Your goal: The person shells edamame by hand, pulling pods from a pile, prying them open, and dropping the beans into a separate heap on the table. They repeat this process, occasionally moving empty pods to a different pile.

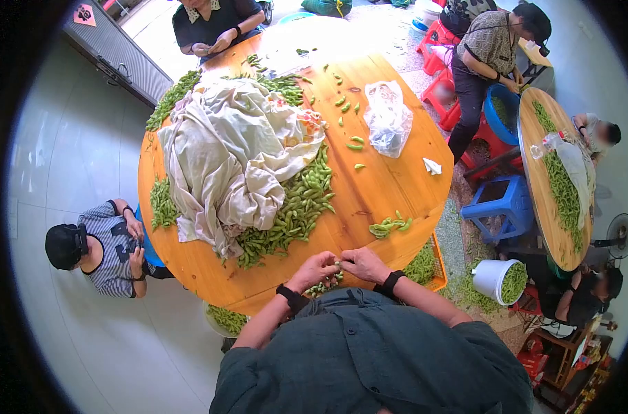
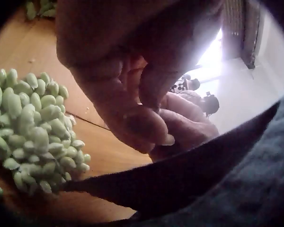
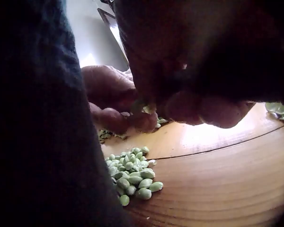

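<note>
At the near edge of the round wooden table (image 1: 397, 186), my left hand (image 1: 317, 269) and right hand (image 1: 366, 265) meet, fingertips together. A small green edamame pod (image 3: 139, 106) is pinched between them, mostly hidden by fingers. In the left wrist view the left thumb and fingers curl inward, with the right hand (image 2: 187, 127) behind them. Below the hands lies a heap of shelled pale green beans (image 2: 33, 132), right by my shirt. A few whole pods (image 1: 390, 226) lie just beyond the right hand.
A large pile of pods (image 1: 286, 228) lies partly under a pale cloth (image 1: 224, 152). A plastic bag (image 1: 388, 119) and a crumpled tissue (image 1: 432, 166) rest farther right. An orange crate (image 1: 438, 265) and a tipped white bucket (image 1: 490, 279) hold pods. Several people work around.
</note>
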The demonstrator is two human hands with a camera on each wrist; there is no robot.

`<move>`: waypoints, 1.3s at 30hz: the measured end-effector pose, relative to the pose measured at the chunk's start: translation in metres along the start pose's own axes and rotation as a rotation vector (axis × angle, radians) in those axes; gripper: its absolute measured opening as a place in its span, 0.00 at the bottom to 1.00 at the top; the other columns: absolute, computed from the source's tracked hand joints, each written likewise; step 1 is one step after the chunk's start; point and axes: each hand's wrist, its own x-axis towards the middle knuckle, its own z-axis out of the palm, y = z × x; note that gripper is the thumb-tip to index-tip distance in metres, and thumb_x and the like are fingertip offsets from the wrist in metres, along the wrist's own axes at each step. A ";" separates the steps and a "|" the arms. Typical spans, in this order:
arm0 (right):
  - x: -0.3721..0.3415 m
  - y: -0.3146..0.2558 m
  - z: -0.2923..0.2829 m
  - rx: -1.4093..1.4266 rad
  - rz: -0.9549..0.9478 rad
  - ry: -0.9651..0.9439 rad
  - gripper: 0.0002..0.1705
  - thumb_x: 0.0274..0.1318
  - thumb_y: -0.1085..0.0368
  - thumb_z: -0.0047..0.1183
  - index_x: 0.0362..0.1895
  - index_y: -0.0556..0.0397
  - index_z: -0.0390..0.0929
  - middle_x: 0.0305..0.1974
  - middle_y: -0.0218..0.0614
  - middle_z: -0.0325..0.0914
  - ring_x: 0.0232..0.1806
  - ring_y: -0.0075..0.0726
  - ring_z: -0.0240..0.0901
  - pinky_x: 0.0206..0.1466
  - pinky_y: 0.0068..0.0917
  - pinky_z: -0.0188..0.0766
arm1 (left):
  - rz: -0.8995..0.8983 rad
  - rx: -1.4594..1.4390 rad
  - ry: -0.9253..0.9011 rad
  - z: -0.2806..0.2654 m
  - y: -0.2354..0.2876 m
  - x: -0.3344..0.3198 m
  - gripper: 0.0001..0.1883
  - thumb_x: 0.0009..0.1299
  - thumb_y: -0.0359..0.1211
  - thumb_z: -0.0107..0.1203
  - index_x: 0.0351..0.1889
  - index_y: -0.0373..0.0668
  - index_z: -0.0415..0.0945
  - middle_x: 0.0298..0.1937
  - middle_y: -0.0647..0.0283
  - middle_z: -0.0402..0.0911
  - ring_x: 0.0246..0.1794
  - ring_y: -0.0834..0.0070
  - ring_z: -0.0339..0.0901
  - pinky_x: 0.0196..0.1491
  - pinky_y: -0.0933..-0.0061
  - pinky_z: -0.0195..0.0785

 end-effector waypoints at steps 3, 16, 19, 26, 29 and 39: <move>0.000 0.004 0.002 0.046 0.027 -0.035 0.13 0.57 0.57 0.54 0.30 0.53 0.78 0.24 0.49 0.75 0.27 0.53 0.75 0.30 0.42 0.68 | 0.039 0.070 0.065 0.005 -0.005 -0.002 0.08 0.73 0.31 0.53 0.46 0.40 0.72 0.34 0.66 0.80 0.28 0.78 0.80 0.30 0.78 0.73; 0.002 0.046 -0.011 -0.283 0.179 0.172 0.14 0.53 0.55 0.50 0.29 0.52 0.78 0.28 0.50 0.79 0.33 0.59 0.77 0.36 0.52 0.72 | 0.454 0.984 0.312 -0.005 -0.028 -0.024 0.06 0.63 0.29 0.51 0.37 0.38 0.74 0.31 0.49 0.79 0.36 0.48 0.78 0.39 0.51 0.71; 0.003 0.062 -0.035 -0.254 0.249 0.270 0.11 0.53 0.58 0.50 0.32 0.52 0.77 0.28 0.51 0.79 0.33 0.59 0.77 0.37 0.52 0.72 | 0.478 1.002 0.211 -0.006 -0.033 -0.038 0.06 0.63 0.30 0.51 0.36 0.38 0.74 0.31 0.50 0.78 0.36 0.48 0.77 0.40 0.50 0.71; -0.007 0.052 -0.049 -0.123 0.251 0.526 0.07 0.53 0.68 0.48 0.36 0.56 0.73 0.31 0.53 0.79 0.36 0.62 0.77 0.40 0.51 0.72 | 0.361 0.971 0.489 -0.027 -0.010 -0.025 0.13 0.65 0.28 0.53 0.47 0.39 0.79 0.43 0.50 0.81 0.45 0.52 0.79 0.45 0.57 0.73; -0.016 0.053 -0.027 -0.034 0.168 0.402 0.08 0.54 0.69 0.47 0.38 0.57 0.74 0.33 0.54 0.79 0.38 0.62 0.77 0.41 0.48 0.73 | 0.240 1.166 0.688 -0.038 0.000 -0.004 0.12 0.66 0.30 0.55 0.48 0.41 0.75 0.43 0.51 0.78 0.42 0.51 0.78 0.43 0.55 0.73; -0.024 0.015 -0.018 0.020 0.110 0.053 0.10 0.55 0.67 0.49 0.39 0.58 0.77 0.34 0.53 0.80 0.39 0.59 0.78 0.43 0.44 0.74 | 0.208 1.186 0.735 -0.036 -0.016 0.003 0.10 0.67 0.34 0.57 0.41 0.41 0.72 0.43 0.53 0.73 0.40 0.53 0.78 0.39 0.55 0.74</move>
